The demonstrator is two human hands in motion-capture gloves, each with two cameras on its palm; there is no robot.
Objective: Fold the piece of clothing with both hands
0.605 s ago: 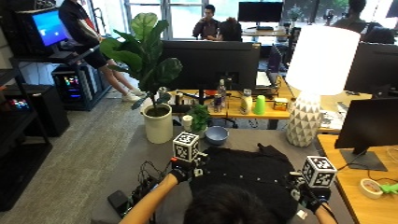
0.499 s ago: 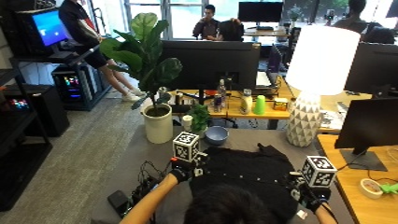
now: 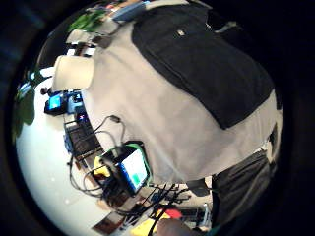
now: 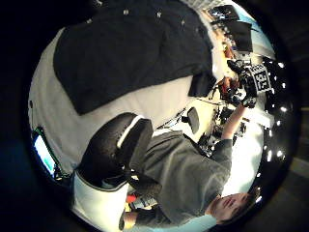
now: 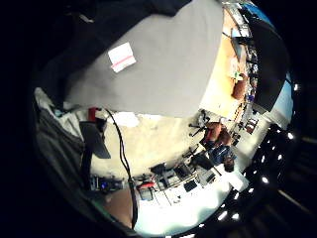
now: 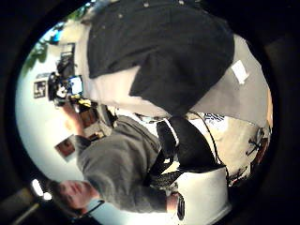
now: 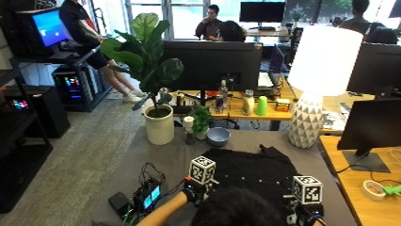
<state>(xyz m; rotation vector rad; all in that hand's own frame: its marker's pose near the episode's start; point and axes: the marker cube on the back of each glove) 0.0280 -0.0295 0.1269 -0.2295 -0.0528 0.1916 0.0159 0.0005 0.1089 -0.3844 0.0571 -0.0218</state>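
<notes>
I am at a grey desk (image 7: 156, 155), and a black piece of clothing (image 7: 253, 169) lies spread out flat on it, right in front of me. It is a dark shirt with small pale buttons in rows down its front. In my left palm view the shirt (image 3: 202, 64) shows a flat pocket with one button on it. One sleeve pokes out toward the far edge of the desk, near the white lamp (image 7: 316, 84). The near part of the shirt is hidden behind my head.

My left hand (image 7: 193, 194) is at the near left side of the shirt, close to the near edge of the desk. My right hand (image 7: 305, 212) is at the near right side of the shirt. I cannot tell if my fingers are holding the cloth or not, on either hand, because the pictures do not show them.

At the far edge of the desk stand a big green plant in a white pot (image 7: 159, 125), a small plant (image 7: 200, 120) and a blue bowl (image 7: 218, 136). A little device with a lit screen (image 7: 149, 197) sits near the left edge, with wires around it.
</notes>
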